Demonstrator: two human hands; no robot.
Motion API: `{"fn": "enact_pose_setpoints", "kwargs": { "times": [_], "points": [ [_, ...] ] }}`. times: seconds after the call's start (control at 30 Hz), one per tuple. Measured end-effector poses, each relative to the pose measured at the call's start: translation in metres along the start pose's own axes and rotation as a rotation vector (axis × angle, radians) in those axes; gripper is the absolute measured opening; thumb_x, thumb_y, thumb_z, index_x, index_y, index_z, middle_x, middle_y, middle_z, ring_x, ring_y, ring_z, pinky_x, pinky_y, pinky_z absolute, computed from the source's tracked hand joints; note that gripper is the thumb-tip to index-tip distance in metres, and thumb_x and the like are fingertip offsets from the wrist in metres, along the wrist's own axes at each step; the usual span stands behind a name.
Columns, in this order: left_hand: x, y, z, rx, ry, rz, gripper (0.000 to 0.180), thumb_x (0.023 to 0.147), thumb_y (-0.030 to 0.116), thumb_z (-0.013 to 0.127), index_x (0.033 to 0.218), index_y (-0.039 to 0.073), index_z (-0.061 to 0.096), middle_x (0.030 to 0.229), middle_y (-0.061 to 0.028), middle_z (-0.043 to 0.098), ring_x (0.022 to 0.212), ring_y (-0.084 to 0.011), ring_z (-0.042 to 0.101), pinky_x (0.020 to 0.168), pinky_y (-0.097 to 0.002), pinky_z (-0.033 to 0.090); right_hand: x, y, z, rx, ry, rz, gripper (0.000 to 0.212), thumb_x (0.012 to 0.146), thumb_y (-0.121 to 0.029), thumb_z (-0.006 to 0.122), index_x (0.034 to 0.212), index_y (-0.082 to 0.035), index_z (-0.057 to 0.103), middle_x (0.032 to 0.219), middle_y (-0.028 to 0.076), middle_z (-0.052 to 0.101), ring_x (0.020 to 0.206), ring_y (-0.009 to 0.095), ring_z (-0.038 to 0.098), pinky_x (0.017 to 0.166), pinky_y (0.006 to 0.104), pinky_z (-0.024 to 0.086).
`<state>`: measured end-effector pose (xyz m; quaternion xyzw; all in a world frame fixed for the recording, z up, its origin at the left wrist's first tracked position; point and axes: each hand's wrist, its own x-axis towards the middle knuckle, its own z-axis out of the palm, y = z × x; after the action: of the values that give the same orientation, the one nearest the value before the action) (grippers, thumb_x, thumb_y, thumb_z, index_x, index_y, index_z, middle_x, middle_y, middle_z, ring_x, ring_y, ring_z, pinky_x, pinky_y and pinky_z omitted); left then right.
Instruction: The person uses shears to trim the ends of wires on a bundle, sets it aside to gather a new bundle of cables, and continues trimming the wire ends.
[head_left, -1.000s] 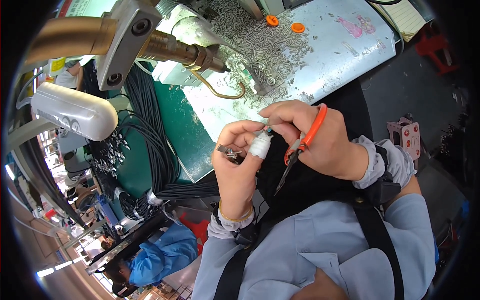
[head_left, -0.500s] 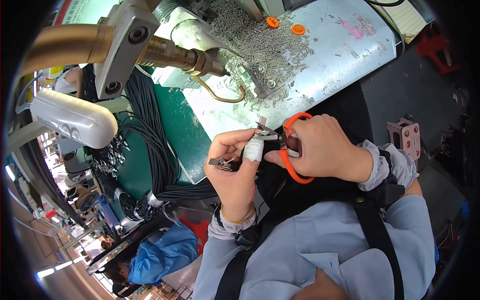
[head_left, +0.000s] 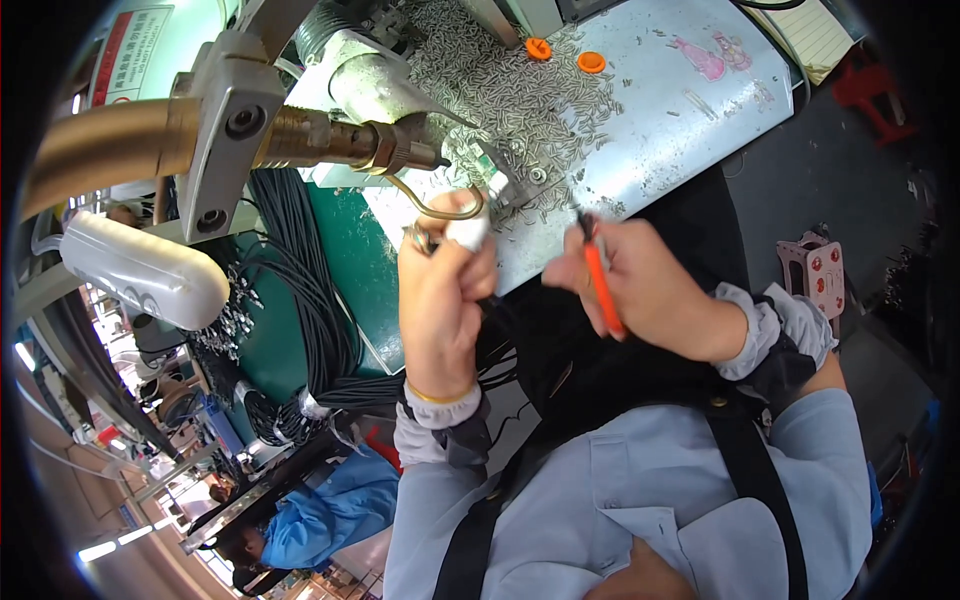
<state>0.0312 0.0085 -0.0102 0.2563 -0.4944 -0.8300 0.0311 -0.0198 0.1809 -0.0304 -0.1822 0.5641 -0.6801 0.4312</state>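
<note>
My left hand (head_left: 440,300) is raised at the table's near left edge, beneath the machine's nozzle. Its fingers are closed around a cable end with a small metal connector (head_left: 422,240) showing beside the knuckles; most of the cable is hidden. White wrapping (head_left: 470,230) covers the thumb tip. Apart from it, to the right, my right hand (head_left: 650,285) is closed on orange-handled nippers (head_left: 600,280), whose dark jaws point away from me. Beyond both hands a small metal fixture (head_left: 515,185) stands among scattered metal pins (head_left: 530,110).
A brass-coloured nozzle (head_left: 330,140) on a bracket reaches in from the left, with a curved copper tube (head_left: 440,212) below it. Bundled black cables (head_left: 300,270) hang over the green surface at left. Two orange caps (head_left: 591,62) lie on the table. A co-worker in blue (head_left: 330,505) sits lower left.
My left hand has moved up and left with the connector, toward the fixture. The nippers have come away from it, and my right hand has turned them edge-on.
</note>
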Motion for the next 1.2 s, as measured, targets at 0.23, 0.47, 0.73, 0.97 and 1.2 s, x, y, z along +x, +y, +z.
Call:
{"fn": "enact_pose_setpoints", "kwargs": {
  "times": [0.23, 0.47, 0.73, 0.97, 1.2],
  "points": [
    [0.023, 0.012, -0.007, 0.01, -0.043, -0.044, 0.018, 0.077, 0.004, 0.058, 0.094, 0.001, 0.052, 0.06, 0.0028, 0.041, 0.042, -0.0022, 0.027, 0.036, -0.0168, 0.016, 0.056, -0.025, -0.008, -0.187, 0.245, -0.146, 0.023, 0.085, -0.02, 0.056, 0.074, -0.003, 0.044, 0.052, 0.0, 0.044, 0.038, 0.007, 0.043, 0.037, 0.0219, 0.034],
    [0.03, 0.021, -0.018, -0.004, -0.113, -0.155, 0.018, 0.077, 0.004, 0.058, 0.093, -0.002, 0.051, 0.06, 0.002, 0.041, 0.041, -0.0024, 0.026, 0.036, -0.0172, 0.017, 0.067, -0.025, -0.009, -0.192, 0.189, -0.052, 0.02, 0.084, -0.019, 0.056, 0.079, -0.002, 0.047, 0.051, 0.0, 0.043, 0.037, 0.007, 0.041, 0.036, 0.0222, 0.033],
    [0.028, 0.019, -0.018, 0.039, -0.08, -0.097, 0.018, 0.076, 0.001, 0.057, 0.092, -0.004, 0.05, 0.06, 0.0011, 0.041, 0.041, -0.0023, 0.026, 0.036, -0.0179, 0.018, 0.069, -0.022, -0.01, -0.169, 0.175, -0.122, 0.015, 0.084, -0.015, 0.053, 0.083, -0.001, 0.05, 0.052, 0.0, 0.044, 0.037, 0.007, 0.04, 0.036, 0.0221, 0.033],
    [0.027, 0.017, -0.017, 0.045, -0.093, -0.07, 0.017, 0.076, 0.0, 0.056, 0.091, -0.004, 0.051, 0.06, 0.0008, 0.043, 0.041, -0.0024, 0.027, 0.036, -0.0178, 0.018, 0.066, -0.022, -0.011, -0.187, 0.161, -0.092, 0.012, 0.085, -0.012, 0.05, 0.087, 0.0, 0.051, 0.054, -0.001, 0.045, 0.039, 0.006, 0.041, 0.037, 0.0215, 0.034],
    [0.016, 0.015, -0.011, 0.133, -0.076, -0.024, 0.017, 0.078, 0.002, 0.057, 0.093, -0.004, 0.052, 0.065, 0.0, 0.047, 0.043, -0.0031, 0.029, 0.037, -0.0184, 0.019, 0.057, -0.019, -0.013, -0.137, 0.141, -0.128, 0.011, 0.084, -0.012, 0.051, 0.086, -0.001, 0.051, 0.057, -0.001, 0.046, 0.04, 0.005, 0.04, 0.038, 0.0202, 0.034]
  ]
}}
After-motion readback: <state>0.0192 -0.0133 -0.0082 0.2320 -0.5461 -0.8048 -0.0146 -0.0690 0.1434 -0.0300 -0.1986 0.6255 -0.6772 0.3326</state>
